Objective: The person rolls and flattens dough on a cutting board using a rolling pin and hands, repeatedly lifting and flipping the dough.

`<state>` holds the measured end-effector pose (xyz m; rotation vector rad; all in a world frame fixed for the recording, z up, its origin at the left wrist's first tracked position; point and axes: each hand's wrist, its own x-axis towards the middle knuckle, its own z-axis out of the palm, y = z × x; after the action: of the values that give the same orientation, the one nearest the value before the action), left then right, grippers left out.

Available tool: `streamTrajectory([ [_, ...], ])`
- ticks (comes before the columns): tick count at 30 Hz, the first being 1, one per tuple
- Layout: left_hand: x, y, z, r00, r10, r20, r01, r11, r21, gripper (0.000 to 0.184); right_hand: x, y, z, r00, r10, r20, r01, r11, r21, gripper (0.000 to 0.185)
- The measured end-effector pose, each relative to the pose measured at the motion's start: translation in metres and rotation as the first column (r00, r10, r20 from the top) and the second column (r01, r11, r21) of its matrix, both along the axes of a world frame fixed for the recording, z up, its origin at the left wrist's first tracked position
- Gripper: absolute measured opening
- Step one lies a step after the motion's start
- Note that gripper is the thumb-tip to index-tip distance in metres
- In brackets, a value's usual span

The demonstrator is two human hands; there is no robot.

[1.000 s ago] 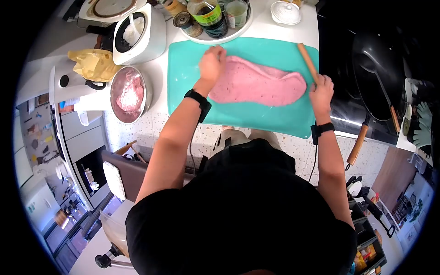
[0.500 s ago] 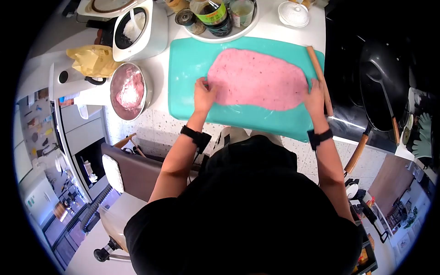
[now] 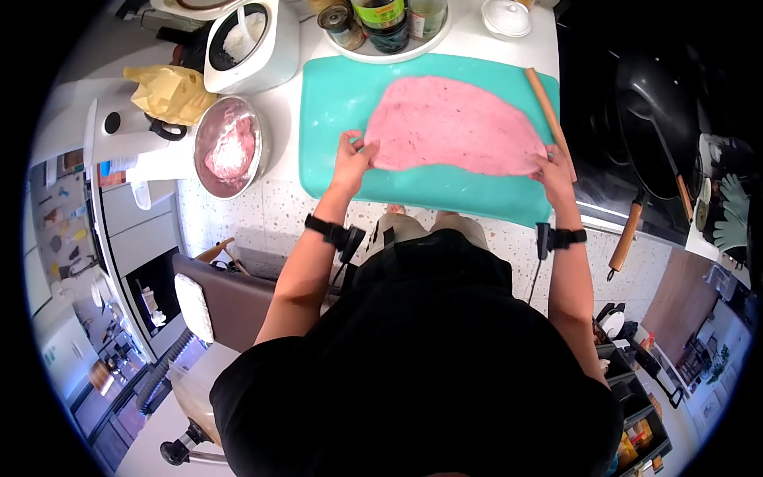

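Head view: pinching near-edge corners of speckled pink dough sheet (image 3: 453,123) with left hand (image 3: 352,161) and right hand (image 3: 556,172); spread between and beyond both on smooth teal mat (image 3: 334,103). Apparently rolled out already: thin, soft, roughly oblong. Seemingly not yet rolled: lumpy dough (image 3: 230,156) in shiny metal bowl (image 3: 262,151), left of left hand. Set beside right hand: wooden rolling pin (image 3: 543,101).

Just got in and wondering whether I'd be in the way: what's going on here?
A person is handling a flat pink sheet on a teal mat. The left hand and right hand hold its near edge at opposite ends. A wooden stick lies along the mat's right side, and a metal bowl with more pink stuff stands to the left.
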<state>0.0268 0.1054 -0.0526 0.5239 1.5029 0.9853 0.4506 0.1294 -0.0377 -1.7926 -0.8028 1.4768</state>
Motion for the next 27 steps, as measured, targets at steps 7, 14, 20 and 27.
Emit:
streamTrajectory([
  [7,-0.003,-0.041,-0.033,0.989,-0.076,-0.124,0.069,0.996,-0.060,0.058,0.012,-0.030,-0.039,0.619,0.239,0.748,-0.462,0.881,0.101,0.034],
  [14,-0.022,-0.025,-0.035,0.765,-0.019,-0.644,0.180,0.966,0.185,0.050,0.035,0.021,-0.034,0.152,0.102,0.983,-0.524,0.852,-0.007,0.040],
  [20,-0.036,-0.039,0.036,0.652,0.143,-0.745,0.293,0.858,0.421,0.042,0.010,0.035,-0.006,0.293,0.058,0.954,-0.588,0.798,0.132,0.030],
  [27,0.011,-0.044,0.029,0.426,0.106,-0.899,0.699,0.593,0.401,0.048,-0.135,-0.035,0.010,0.109,0.314,0.943,-0.917,0.398,-0.027,0.044],
])
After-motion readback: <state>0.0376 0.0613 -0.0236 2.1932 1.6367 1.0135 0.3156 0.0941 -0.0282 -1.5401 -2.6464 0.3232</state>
